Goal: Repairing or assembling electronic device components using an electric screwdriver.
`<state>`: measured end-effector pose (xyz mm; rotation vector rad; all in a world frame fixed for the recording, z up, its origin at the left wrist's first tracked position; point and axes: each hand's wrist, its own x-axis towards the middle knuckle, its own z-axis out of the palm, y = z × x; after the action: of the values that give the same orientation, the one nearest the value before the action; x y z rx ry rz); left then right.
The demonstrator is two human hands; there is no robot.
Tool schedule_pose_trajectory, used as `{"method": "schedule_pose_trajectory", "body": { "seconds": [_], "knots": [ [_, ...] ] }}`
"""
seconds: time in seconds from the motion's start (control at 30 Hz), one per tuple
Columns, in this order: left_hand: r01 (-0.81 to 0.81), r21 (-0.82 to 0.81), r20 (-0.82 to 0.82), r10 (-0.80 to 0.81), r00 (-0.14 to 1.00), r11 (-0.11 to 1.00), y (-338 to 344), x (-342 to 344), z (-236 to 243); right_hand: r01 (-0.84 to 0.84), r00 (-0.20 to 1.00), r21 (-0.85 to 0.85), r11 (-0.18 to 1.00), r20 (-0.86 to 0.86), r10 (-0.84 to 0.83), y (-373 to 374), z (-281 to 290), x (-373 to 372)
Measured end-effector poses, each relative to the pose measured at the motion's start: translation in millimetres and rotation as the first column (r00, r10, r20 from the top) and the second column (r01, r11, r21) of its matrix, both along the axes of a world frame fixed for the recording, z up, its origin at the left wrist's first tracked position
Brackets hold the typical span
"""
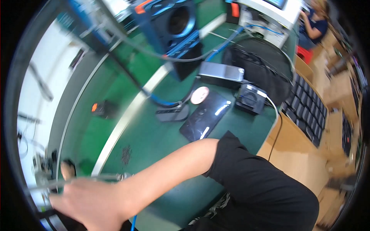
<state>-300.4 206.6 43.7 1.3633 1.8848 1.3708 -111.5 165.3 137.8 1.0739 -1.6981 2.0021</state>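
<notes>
From the lower right my right arm, in a black short sleeve, reaches across to the lower left. My right hand [90, 202] is blurred there, back upward and fingers curled down around something hidden beneath it. A pale tube [102, 177] with a metal fitting [125, 176] runs just beyond its knuckles. Past the tube shows a small part of what seems to be my left hand [68, 169], beside a dark piece; its grip cannot be made out. Nearest on the green bench lies a patch of small dark bits [126, 154], probably screws.
Mid-bench are a glossy dark panel [204, 117], a round sticker [200, 95], a black grooved block [172, 112], a grey box [221, 72] and a black device [251, 99]. A blue-black speaker-like unit [177, 23] stands beyond. Right is a carton of black parts [306, 109]; a person [314, 27] sits further off.
</notes>
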Motion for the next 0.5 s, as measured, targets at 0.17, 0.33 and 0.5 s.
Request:
{"method": "schedule_pose_trajectory", "body": {
  "seconds": [0.17, 0.33, 0.5],
  "knots": [
    [-0.343, -0.192, -0.097, 0.33, 0.939, 0.919, -133, 27, 30, 0.11, 0.989, -0.015, 0.994, -0.1, -0.111, 7, 0, -3],
    [-0.603, -0.333, -0.157, 0.588, 0.794, 0.725, -251, 105, 47, 0.033, 0.999, -0.042, 0.999, 0.011, -0.032, 24, 6, -10],
    [-0.63, -0.329, -0.057, 0.651, 0.757, 0.703, -250, 200, 21, 0.097, 0.992, 0.075, 0.992, 0.079, -0.103, 39, 4, -12]
  ]
}}
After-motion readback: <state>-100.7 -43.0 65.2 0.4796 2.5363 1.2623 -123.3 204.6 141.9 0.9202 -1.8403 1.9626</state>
